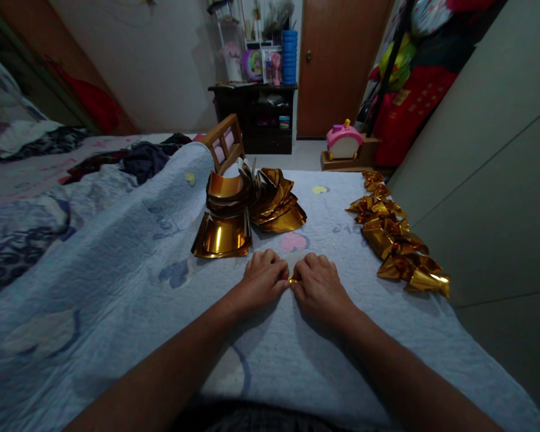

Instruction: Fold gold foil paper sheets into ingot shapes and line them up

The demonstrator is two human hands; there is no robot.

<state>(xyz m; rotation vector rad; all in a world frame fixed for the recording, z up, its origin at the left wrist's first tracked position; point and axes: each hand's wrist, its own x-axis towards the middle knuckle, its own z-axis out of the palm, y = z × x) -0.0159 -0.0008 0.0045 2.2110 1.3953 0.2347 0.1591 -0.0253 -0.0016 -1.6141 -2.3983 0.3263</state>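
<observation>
My left hand and my right hand rest close together on the bed cover, fingers curled and thumbs nearly meeting. Between them shows a small bit of gold foil paper, pinched from both sides; the hands hide most of it. Just beyond my left hand lies a fanned stack of gold foil sheets, some curled and with pale undersides showing. To the right of my right hand, folded gold foil pieces lie in a long row, from the far edge toward me.
A light blue quilted cover spreads under everything, bunched up at the left beside clothes. Along the right stands a pale cabinet. Past the far edge are a pink toy, a dark shelf unit and a wooden door.
</observation>
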